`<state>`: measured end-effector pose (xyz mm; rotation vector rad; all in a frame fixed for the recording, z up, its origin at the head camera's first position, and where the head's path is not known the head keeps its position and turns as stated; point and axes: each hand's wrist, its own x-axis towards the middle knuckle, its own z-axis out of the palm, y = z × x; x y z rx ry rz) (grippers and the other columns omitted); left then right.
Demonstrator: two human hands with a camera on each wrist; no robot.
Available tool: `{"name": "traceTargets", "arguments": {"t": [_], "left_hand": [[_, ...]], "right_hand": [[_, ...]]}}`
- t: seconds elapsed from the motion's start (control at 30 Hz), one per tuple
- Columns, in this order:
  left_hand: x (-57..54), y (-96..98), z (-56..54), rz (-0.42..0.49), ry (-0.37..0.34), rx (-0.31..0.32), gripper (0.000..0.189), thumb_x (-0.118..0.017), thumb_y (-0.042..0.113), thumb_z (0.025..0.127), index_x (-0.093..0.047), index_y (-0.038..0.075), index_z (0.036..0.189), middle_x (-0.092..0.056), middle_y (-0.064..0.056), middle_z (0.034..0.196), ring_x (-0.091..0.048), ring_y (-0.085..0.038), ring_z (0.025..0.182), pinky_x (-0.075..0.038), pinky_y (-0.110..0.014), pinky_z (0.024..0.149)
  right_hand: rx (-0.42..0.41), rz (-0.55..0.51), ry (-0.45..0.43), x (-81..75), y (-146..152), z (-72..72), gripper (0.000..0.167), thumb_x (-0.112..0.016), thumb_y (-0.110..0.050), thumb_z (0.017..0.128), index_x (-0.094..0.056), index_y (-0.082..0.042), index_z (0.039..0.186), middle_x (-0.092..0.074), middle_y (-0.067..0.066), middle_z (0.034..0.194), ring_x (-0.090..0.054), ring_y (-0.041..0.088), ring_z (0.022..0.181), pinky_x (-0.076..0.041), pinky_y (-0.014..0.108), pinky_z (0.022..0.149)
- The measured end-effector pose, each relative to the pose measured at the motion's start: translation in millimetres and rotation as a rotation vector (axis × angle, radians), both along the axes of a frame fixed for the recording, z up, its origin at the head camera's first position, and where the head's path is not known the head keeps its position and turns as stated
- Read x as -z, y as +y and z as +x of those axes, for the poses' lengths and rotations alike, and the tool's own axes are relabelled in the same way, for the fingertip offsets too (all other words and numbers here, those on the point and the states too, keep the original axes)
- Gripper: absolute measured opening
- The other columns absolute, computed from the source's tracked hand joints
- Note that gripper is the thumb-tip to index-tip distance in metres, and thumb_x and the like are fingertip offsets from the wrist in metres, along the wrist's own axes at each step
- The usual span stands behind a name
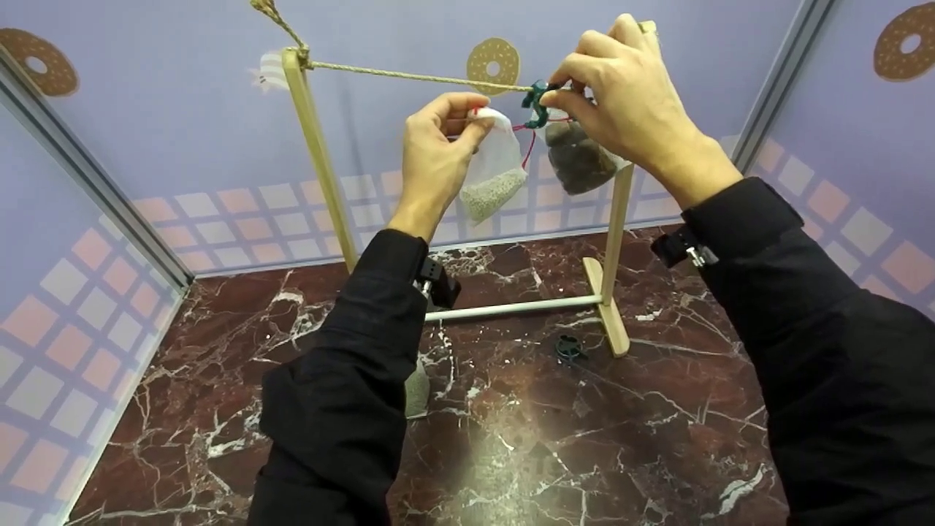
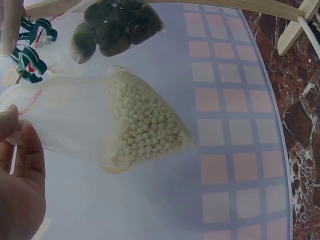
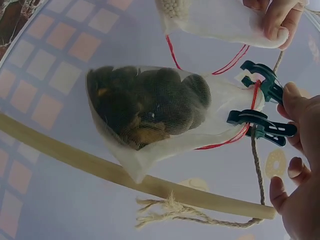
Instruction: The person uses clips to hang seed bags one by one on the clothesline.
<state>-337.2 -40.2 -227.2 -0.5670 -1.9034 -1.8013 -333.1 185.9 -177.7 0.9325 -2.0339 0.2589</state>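
Note:
My left hand [image 1: 442,150] pinches the top edge of a white mesh drawstring bag [image 1: 494,186] between thumb and fingers; small pale beads [image 2: 147,120] fill its bottom. My right hand [image 1: 621,95] is up at the rope [image 1: 409,74], its thumb and fingers pinching the handle end of a dark green clothespin [image 3: 270,85]. Just beside it, a second green clothespin [image 3: 255,120] grips the neck of another mesh bag [image 3: 150,105], which hangs with dark rounded pieces inside. Red drawstrings [image 3: 232,62] run from both bags near the clothespins.
Wooden posts [image 1: 321,161] hold the rope, with a white rod [image 1: 511,310] across below and a wooden foot [image 1: 610,314] at right. On the dark marbled table lie a small green object [image 1: 570,348] and another bag [image 1: 417,391], partly hidden by my left sleeve. Patterned walls stand behind.

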Motion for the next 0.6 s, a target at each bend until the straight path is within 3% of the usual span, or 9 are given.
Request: {"name": "traceTargets", "arguments": {"t": [0.37, 0.6], "left_hand": [[-2.8, 10.8, -2.2, 0.001, 0.031, -0.028, 0.018, -0.075, 0.001, 0.09, -0.073, -0.001, 0.107, -0.073, -0.008, 0.097, -0.068, -0.019, 0.084, -0.056, -0.025, 0.077], [-2.3, 15.8, 0.2, 0.021, 0.057, -0.004, 0.021, -0.078, 0.005, 0.088, -0.073, -0.001, 0.108, -0.075, -0.007, 0.098, -0.068, -0.02, 0.085, -0.056, -0.027, 0.074]], "right_hand": [[0.011, -0.043, -0.147, -1.8, -8, 2.4, 0.033, -0.069, -0.034, 0.095, -0.077, -0.003, 0.104, -0.062, 0.016, 0.097, -0.044, 0.035, 0.095, -0.029, 0.043, 0.087], [-0.007, -0.047, -0.138, 0.2, -9, 2.9, 0.035, -0.069, -0.035, 0.095, -0.077, -0.003, 0.104, -0.06, 0.016, 0.096, -0.043, 0.036, 0.097, -0.028, 0.042, 0.09]]}}
